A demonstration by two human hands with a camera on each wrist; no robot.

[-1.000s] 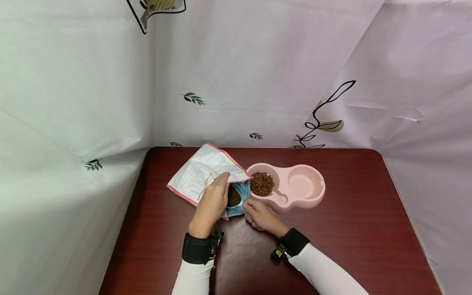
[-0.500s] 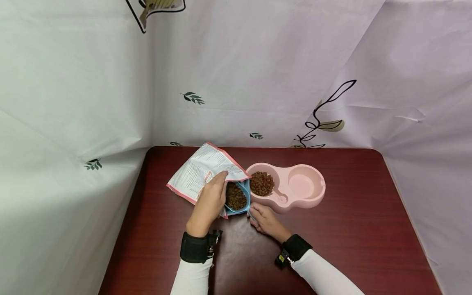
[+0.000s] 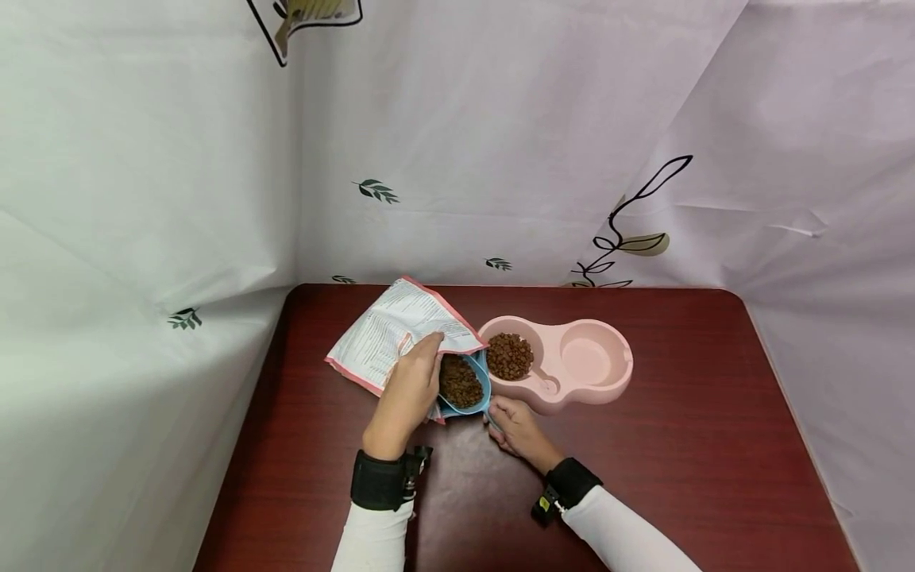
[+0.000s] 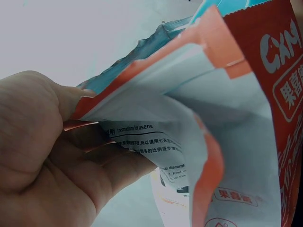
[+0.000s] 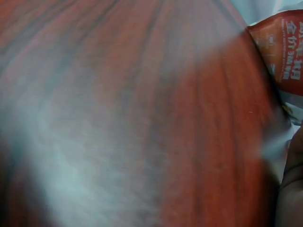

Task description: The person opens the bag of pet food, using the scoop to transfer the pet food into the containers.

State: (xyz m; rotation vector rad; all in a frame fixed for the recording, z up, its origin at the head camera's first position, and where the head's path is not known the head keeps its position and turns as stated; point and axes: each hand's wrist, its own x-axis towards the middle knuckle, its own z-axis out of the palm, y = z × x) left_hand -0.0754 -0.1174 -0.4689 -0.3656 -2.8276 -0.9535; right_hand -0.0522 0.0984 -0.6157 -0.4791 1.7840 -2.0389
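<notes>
A reddish-brown wood-grain tabletop (image 3: 679,445) carries a crinkled, coral-edged kibble bag (image 3: 382,334) just left of a smooth pink double bowl (image 3: 588,359). Left of that bowl, the left hand (image 3: 409,385) pinches the bag's edge between thumb and fingers, likely to hold its mouth open; at the bowl's near left, the right hand (image 3: 519,431) has its fingers curled round the handle of a blue scoop (image 3: 485,383), apparently steadying it at the bag's mouth. Small brown kibble (image 3: 460,383) fills the scoop and heaps in the bowl's left basin.

hd: high, fwd/dn | L+R wrists: close-up | all share bag (image 3: 393,324)
</notes>
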